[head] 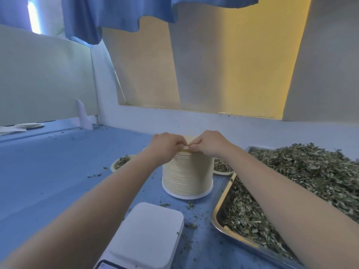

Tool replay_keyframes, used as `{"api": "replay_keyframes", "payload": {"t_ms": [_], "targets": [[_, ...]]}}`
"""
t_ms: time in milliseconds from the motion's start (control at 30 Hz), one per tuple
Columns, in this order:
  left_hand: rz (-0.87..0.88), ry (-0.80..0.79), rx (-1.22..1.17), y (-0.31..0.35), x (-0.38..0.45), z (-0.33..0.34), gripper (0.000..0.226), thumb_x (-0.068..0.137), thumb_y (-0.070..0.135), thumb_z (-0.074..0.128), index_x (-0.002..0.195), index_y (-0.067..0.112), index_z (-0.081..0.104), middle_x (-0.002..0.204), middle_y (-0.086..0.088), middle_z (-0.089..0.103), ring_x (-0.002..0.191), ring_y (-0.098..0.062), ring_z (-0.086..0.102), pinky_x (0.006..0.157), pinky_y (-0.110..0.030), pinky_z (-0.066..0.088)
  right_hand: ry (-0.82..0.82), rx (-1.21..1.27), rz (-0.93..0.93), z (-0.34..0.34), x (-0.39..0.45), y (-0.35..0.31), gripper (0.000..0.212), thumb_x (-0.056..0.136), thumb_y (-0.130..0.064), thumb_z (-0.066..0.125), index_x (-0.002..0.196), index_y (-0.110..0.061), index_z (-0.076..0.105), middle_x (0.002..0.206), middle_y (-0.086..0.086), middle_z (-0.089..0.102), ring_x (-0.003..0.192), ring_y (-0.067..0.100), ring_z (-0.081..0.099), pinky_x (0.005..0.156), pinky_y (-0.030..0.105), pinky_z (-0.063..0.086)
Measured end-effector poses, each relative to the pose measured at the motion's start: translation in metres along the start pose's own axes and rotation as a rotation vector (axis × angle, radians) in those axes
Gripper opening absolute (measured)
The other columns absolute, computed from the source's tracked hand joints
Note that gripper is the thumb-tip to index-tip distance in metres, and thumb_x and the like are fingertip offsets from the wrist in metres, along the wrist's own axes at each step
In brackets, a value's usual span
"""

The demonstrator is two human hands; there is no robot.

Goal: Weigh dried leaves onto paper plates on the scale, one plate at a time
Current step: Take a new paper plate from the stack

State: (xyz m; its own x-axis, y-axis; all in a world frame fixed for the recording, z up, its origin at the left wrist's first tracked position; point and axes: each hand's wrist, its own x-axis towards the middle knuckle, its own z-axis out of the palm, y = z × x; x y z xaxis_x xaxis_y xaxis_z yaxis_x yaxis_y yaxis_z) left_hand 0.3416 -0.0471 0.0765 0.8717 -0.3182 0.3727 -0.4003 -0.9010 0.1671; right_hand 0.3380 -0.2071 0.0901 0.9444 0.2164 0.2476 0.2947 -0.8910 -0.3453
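Head view: top paper plate (186,140) is pinched by left hand (166,145) and right hand (208,143) atop one plate stack (186,172). Two filled plates (122,162) flank it; one leaf tray (291,191), one scale (149,235).

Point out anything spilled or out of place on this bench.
Dried leaf bits lie scattered on the blue bench, around the scale and beside the metal tray. Nothing else stands out.
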Motion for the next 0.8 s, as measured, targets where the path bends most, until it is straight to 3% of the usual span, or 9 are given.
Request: {"api": "replay_keyframes", "payload": {"t_ms": [67,167,267,433,533,633,733,800], "targets": [[-0.006,-0.02,-0.012,0.002,0.001,-0.002,0.025,0.099,0.027,0.043,0.113,0.029,0.063,0.103,0.002,0.067,0.101,-0.019,0.055,0.088,-0.032,0.033,-0.007,-0.001,0.01,-0.002,0.0,0.0,0.021,0.09,-0.034,0.059,0.102,-0.028,0.074,0.107,0.0,0.068,0.103,0.021,0.055,0.088,0.035,0.043],[0.019,-0.023,-0.009,0.005,0.0,-0.008,0.024,0.099,0.029,0.044,0.115,0.028,0.062,0.105,0.002,0.068,0.099,-0.018,0.056,0.089,-0.032,0.033,0.024,-0.005,-0.009,-0.004,-0.002,0.002,0.021,0.092,-0.032,0.056,0.099,-0.026,0.075,0.098,0.005,0.069,0.094,0.022,0.057,0.077,0.032,0.042],[0.069,0.06,-0.072,0.007,-0.009,-0.02,0.023,0.097,0.026,0.05,0.113,0.023,0.065,0.105,0.002,0.068,0.099,-0.018,0.056,0.092,-0.032,0.036,0.106,0.045,-0.042,-0.008,-0.009,-0.001,0.02,0.093,-0.033,0.055,0.102,-0.035,0.073,0.091,0.0,0.067,0.088,0.019,0.055,0.071,0.029,0.04],[0.099,0.214,-0.219,0.004,-0.044,-0.042,0.017,0.091,0.017,0.06,0.104,0.017,0.071,0.086,0.007,0.065,0.083,-0.009,0.05,0.067,-0.006,0.031,0.165,0.03,-0.148,-0.017,-0.036,-0.025,0.021,0.094,-0.039,0.053,0.105,-0.041,0.07,0.08,-0.009,0.064,0.084,0.016,0.056,0.065,0.029,0.038],[0.082,0.268,-0.245,0.0,-0.078,-0.054,0.015,0.088,0.018,0.063,0.1,0.018,0.073,0.079,0.011,0.061,0.08,-0.007,0.051,0.067,0.001,0.031,0.169,0.032,-0.217,-0.014,-0.06,-0.046,0.022,0.096,-0.037,0.051,0.101,-0.036,0.072,0.075,-0.008,0.065,0.071,0.01,0.053,0.06,0.028,0.037],[0.099,0.303,-0.206,-0.005,-0.114,-0.061,0.013,0.086,0.02,0.067,0.095,0.022,0.075,0.078,0.007,0.067,0.077,-0.009,0.053,0.069,-0.005,0.034,0.179,0.03,-0.282,0.0,-0.088,-0.063,0.026,0.097,-0.036,0.049,0.097,-0.026,0.072,0.08,-0.002,0.068,0.076,0.018,0.056,0.065,0.033,0.039],[0.147,0.309,-0.153,-0.012,-0.151,-0.05,0.009,0.083,0.017,0.069,0.088,0.018,0.077,0.076,-0.004,0.071,0.077,-0.022,0.058,0.071,-0.026,0.04,0.166,0.043,-0.338,0.027,-0.115,-0.07,0.027,0.097,-0.035,0.048,0.093,-0.019,0.07,0.08,0.001,0.066,0.078,0.02,0.056,0.067,0.031,0.036],[0.168,0.314,-0.159,-0.016,-0.175,-0.035,0.008,0.081,0.015,0.07,0.085,0.016,0.077,0.071,-0.006,0.07,0.073,-0.019,0.056,0.067,-0.031,0.04,0.121,0.032,-0.352,0.048,-0.13,-0.072,0.026,0.098,-0.034,0.047,0.097,-0.02,0.069,0.086,-0.002,0.068,0.083,0.017,0.057,0.07,0.031,0.036]]}}
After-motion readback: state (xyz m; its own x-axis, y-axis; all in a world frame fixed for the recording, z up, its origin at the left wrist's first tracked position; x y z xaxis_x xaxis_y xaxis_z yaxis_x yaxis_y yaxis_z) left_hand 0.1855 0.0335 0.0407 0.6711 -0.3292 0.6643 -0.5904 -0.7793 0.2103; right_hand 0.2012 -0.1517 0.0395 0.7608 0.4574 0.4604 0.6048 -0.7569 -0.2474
